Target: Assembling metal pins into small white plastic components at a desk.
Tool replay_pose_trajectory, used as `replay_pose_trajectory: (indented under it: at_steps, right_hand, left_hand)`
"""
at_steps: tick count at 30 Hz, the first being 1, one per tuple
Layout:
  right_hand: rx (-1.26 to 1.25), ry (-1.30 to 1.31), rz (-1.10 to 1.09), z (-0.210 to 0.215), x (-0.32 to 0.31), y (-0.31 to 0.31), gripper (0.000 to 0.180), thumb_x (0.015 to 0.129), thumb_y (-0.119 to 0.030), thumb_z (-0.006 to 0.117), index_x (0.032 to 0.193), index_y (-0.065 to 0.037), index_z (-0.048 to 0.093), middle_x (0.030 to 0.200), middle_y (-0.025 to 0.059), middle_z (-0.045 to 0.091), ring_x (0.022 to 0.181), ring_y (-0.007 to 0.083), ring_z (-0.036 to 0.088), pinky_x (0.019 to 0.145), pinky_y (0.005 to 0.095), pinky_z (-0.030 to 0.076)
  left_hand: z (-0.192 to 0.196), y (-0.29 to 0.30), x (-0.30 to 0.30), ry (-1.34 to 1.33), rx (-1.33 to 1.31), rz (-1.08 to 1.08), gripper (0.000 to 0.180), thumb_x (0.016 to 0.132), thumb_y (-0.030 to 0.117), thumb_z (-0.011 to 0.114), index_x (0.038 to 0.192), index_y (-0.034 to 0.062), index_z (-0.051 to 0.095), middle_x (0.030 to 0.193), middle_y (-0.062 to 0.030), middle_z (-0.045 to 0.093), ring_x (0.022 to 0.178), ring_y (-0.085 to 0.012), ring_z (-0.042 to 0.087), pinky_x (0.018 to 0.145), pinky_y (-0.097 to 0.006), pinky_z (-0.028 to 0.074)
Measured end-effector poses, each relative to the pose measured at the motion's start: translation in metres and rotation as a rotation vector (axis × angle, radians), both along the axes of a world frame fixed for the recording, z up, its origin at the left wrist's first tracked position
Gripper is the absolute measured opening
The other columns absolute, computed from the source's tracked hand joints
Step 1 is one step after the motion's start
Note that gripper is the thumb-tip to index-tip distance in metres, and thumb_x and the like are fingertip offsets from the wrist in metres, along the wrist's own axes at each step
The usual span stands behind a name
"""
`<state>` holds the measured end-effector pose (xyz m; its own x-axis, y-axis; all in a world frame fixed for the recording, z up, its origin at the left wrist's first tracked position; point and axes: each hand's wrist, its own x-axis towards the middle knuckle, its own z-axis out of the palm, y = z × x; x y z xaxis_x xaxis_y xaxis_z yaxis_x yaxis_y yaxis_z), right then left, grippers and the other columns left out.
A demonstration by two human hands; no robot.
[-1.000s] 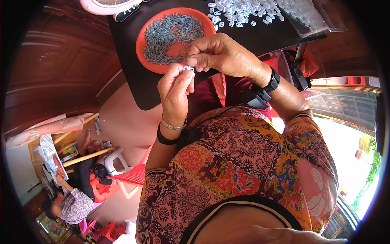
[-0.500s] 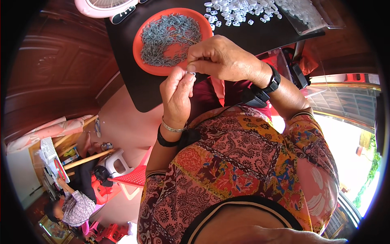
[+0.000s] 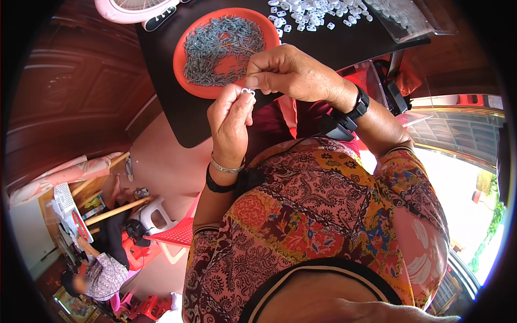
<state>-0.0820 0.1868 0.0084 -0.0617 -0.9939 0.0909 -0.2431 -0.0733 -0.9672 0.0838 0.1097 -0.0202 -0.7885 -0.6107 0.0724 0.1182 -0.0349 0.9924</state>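
Observation:
My left hand (image 3: 230, 121) is raised in front of me, thumb and fingers pinching a small white plastic piece (image 3: 248, 91) with round openings. My right hand (image 3: 293, 72) meets it from the right, its thumb and forefinger closed just above the piece. What those fingers hold is too small to make out. Behind both hands, an orange-red plate (image 3: 180, 72) carries a heap of small grey screw-like pieces (image 3: 221, 40). A thin brownish stick (image 3: 245, 49) shows over the heap beside my right hand; whether I hold it cannot be told.
Many white plastic pieces (image 3: 309, 13) lie on the dark table (image 3: 177, 126), near a clear tray (image 3: 414, 32) at the far right. A pink round-framed object (image 3: 124, 16) stands far left. Another person (image 3: 105, 274) sits at lower left, by a red chair (image 3: 175, 234).
Both hands have shifted slightly left and up. The white piece now shows more plainly between my left fingertips.

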Motion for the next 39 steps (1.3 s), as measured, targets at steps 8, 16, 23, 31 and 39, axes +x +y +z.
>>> replay_pose_trajectory:
  at_steps: [8, 16, 23, 31, 39]
  right_hand:
    - [0.025, -0.103, -0.012, 0.0, 0.001, 0.001, 0.02, 0.092, -0.02, 0.058, 0.085, -0.001, 0.063, 0.068, -0.001, 0.054, 0.064, 0.0061, 0.05, 0.058, 0.0229, 0.041]
    - [-0.007, 0.046, -0.013, -0.001, 0.001, 0.001, 0.02, 0.09, -0.021, 0.059, 0.084, -0.002, 0.064, 0.066, 0.0028, 0.058, 0.063, 0.0099, 0.055, 0.059, 0.0268, 0.045]
    - [-0.028, 0.112, -0.042, -0.005, 0.0, 0.0, 0.019, 0.088, -0.021, 0.061, 0.083, -0.004, 0.064, 0.066, 0.0053, 0.06, 0.061, 0.0132, 0.057, 0.058, 0.029, 0.045]
    - [-0.123, 0.246, -0.073, 0.0, 0.004, 0.005, 0.014, 0.084, -0.018, 0.061, 0.081, -0.005, 0.063, 0.067, 0.0105, 0.059, 0.061, 0.0235, 0.058, 0.058, 0.0329, 0.045]
    - [-0.216, 0.293, -0.088, -0.004, 0.008, 0.01, 0.009, 0.086, -0.009, 0.06, 0.084, 0.0, 0.061, 0.067, 0.0085, 0.06, 0.054, 0.0171, 0.061, 0.051, 0.0291, 0.045]
  left_hand:
    - [-0.001, 0.0, 0.001, 0.014, 0.029, 0.02, 0.017, 0.09, 0.01, 0.051, 0.075, 0.0012, 0.05, 0.064, 0.0008, 0.047, 0.053, -0.0041, 0.038, 0.048, -0.02, 0.032]
    - [-0.002, 0.0, 0.001, 0.011, 0.029, 0.006, 0.019, 0.09, 0.011, 0.051, 0.074, 0.0021, 0.049, 0.064, 0.001, 0.047, 0.053, -0.0041, 0.038, 0.048, -0.02, 0.032]
    - [-0.005, -0.001, 0.0, 0.01, 0.024, -0.004, 0.02, 0.091, 0.011, 0.051, 0.074, 0.0028, 0.048, 0.065, 0.0012, 0.047, 0.054, -0.0039, 0.037, 0.048, -0.02, 0.032]
    - [-0.007, 0.002, 0.0, -0.024, -0.045, 0.002, 0.021, 0.091, 0.01, 0.051, 0.072, 0.002, 0.045, 0.064, 0.0028, 0.042, 0.056, -0.0028, 0.033, 0.048, -0.021, 0.029]
    - [-0.02, 0.007, -0.001, 0.071, 0.002, 0.007, 0.018, 0.089, 0.012, 0.051, 0.075, 0.0023, 0.048, 0.063, 0.0016, 0.043, 0.053, -0.0039, 0.035, 0.047, -0.02, 0.029]
